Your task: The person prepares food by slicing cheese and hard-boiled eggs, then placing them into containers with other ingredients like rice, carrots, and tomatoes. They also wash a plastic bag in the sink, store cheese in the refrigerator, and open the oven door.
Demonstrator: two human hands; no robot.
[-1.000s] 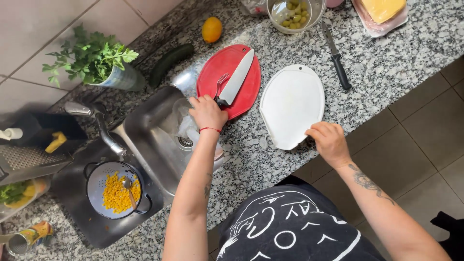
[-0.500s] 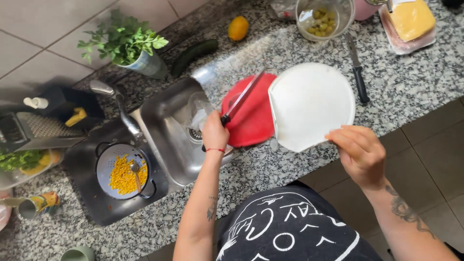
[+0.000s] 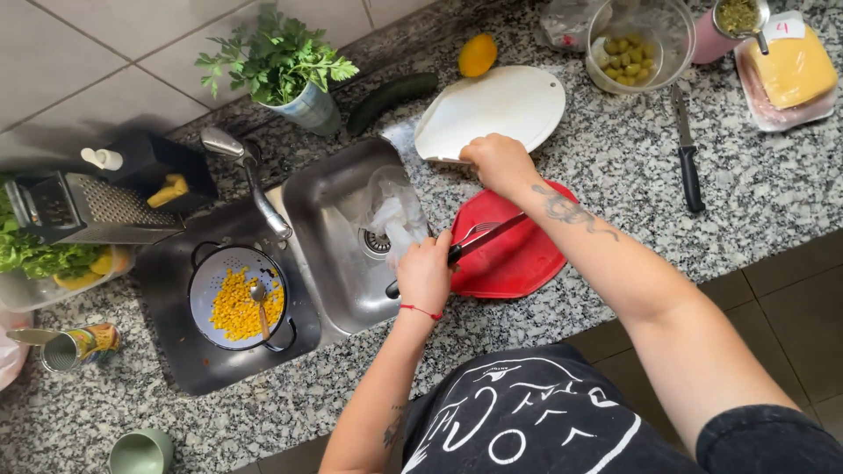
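A knife (image 3: 479,244) and fork (image 3: 475,231) are gripped together in the left hand (image 3: 425,274), fingers wrapped tight, over the red board (image 3: 514,263) right of the sink (image 3: 338,263) — one could easily get dropped. The white board (image 3: 492,110) is pinched at its near edge by the right hand (image 3: 499,162) — it might get tipped.

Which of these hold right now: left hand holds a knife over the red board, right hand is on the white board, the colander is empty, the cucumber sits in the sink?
1. The left hand grips a knife over the red cutting board. True.
2. The right hand holds the white cutting board. True.
3. The colander is empty. False: it holds yellow corn and a spoon.
4. The cucumber lies in the sink. False: it lies on the counter behind the sink.
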